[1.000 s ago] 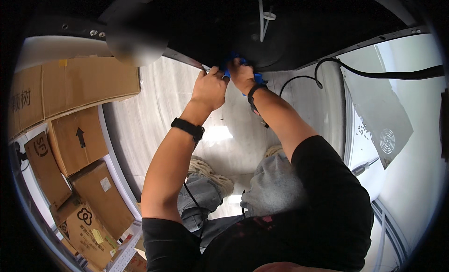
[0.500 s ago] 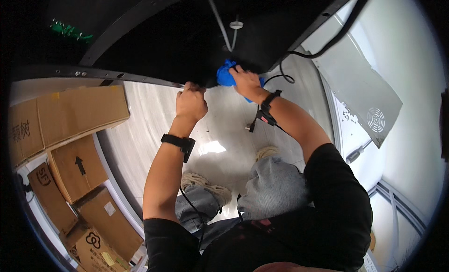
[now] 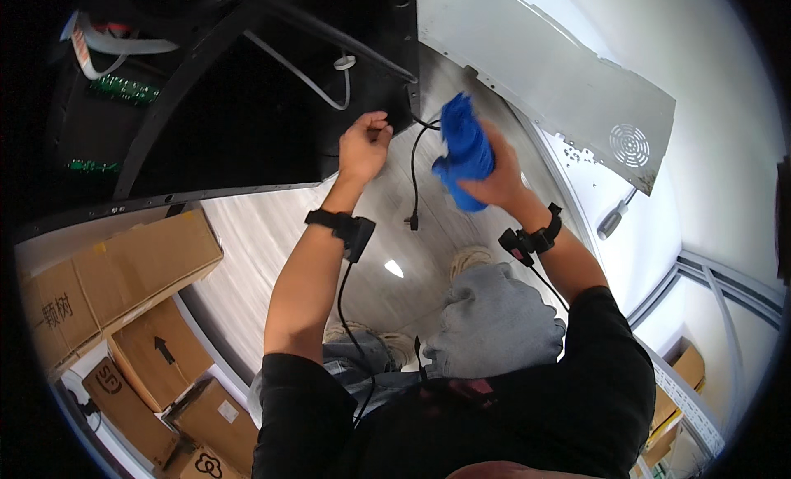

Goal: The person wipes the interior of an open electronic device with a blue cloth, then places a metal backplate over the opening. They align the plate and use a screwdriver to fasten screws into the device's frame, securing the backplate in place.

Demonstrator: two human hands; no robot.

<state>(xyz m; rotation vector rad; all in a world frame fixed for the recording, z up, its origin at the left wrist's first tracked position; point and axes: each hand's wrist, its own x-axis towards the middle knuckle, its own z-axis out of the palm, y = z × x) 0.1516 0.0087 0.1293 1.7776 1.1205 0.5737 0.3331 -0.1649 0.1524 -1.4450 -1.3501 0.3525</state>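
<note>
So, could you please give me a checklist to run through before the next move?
1. Blue cloth held in the right hand: ok, and clear of the black cabinet.
2. Left hand free of any load: ok, it appears empty.
3. Left hand off the cabinet: cannot tell; it overlaps the dark interior in this view.
4. Loose black cable out from between the hands: not ok, its plug end shows over the floor there.
5. Screwdriver out of the way: ok, beside the grey panel.
6. Green circuit board unpowered: cannot tell.
</note>
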